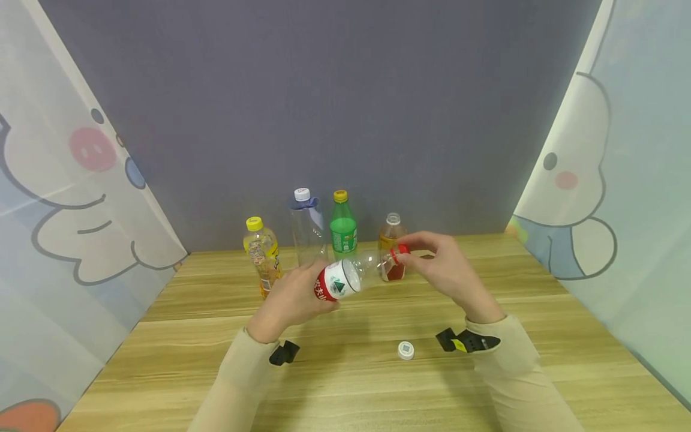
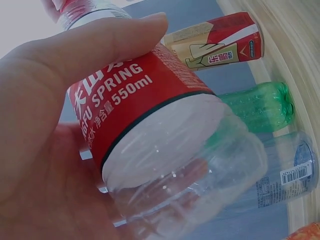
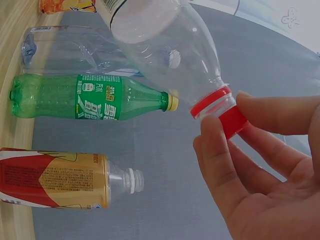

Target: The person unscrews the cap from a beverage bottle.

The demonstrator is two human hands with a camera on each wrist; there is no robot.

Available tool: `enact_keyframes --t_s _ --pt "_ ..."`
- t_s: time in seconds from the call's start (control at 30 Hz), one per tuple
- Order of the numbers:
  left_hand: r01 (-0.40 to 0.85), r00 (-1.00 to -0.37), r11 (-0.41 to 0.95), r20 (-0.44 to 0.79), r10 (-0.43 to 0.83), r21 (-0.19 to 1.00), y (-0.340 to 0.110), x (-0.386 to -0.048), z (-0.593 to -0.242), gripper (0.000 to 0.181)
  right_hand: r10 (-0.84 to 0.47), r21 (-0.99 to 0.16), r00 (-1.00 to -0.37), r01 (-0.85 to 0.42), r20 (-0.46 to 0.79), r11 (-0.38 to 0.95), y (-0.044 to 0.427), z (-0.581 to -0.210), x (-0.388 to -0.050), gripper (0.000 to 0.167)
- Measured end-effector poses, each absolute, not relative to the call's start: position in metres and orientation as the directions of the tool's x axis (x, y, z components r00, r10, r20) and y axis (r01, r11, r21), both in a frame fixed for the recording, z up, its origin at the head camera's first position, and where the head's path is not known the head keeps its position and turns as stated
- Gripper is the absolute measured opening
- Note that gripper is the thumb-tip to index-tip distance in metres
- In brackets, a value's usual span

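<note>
Clear plastic is spanning the space between our two hands: we are holding a bottle [image 1: 353, 275] tilted above the table [image 1: 572, 336], its neck pointing toward our right side. With our left hand [image 1: 297, 297] we are gripping it firmly round the red-and-white label [image 2: 135, 95], the thumb [image 2: 110, 42] lying across the print. With our right hand [image 1: 445, 270] we are pinching the red cap [image 3: 233, 121] at the bottle's mouth, the fingers [image 3: 220, 165] closing on it from either side; between that cap and the red ring [image 3: 212, 101] on the neck, a clear strip is showing.

Behind our hands, four more bottles are standing in front of the grey backdrop [image 1: 351, 90]: a yellow-capped bottle [image 1: 263, 252] on the left, a tall clear bottle [image 1: 310, 234] wearing a white lid, a green bottle [image 1: 344, 231] with a yellow top, and a red-and-gold bottle [image 1: 393, 240] whose neck is showing bare. Nearer to us, a loose white cap [image 1: 406, 350] is resting on the table, between our wrists and closer to the right one.
</note>
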State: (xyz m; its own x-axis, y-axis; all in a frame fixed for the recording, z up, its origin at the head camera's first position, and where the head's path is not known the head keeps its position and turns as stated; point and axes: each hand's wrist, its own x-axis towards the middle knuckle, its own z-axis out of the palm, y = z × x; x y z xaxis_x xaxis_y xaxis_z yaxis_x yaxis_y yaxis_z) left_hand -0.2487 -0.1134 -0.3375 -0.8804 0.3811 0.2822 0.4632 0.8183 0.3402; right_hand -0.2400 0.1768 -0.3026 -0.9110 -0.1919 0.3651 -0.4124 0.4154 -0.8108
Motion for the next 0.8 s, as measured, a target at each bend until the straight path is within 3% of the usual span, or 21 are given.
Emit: enact_keyframes --t_s 0.37,0.8 --pt "0.437 -0.897 0.806 0.260 0.358 0.398 -0.118 -0.254 -0.340 0.061 -0.170 -0.806 -0.918 -0.397 0.359 0.440 0.180 -0.302 -0.240 0.030" --pt "0.430 -0.891 0.794 0.345 0.296 0.429 -0.121 -0.260 -0.344 0.057 -0.230 -0.767 -0.915 -0.403 0.331 0.499 0.178 -0.308 -0.244 0.027"
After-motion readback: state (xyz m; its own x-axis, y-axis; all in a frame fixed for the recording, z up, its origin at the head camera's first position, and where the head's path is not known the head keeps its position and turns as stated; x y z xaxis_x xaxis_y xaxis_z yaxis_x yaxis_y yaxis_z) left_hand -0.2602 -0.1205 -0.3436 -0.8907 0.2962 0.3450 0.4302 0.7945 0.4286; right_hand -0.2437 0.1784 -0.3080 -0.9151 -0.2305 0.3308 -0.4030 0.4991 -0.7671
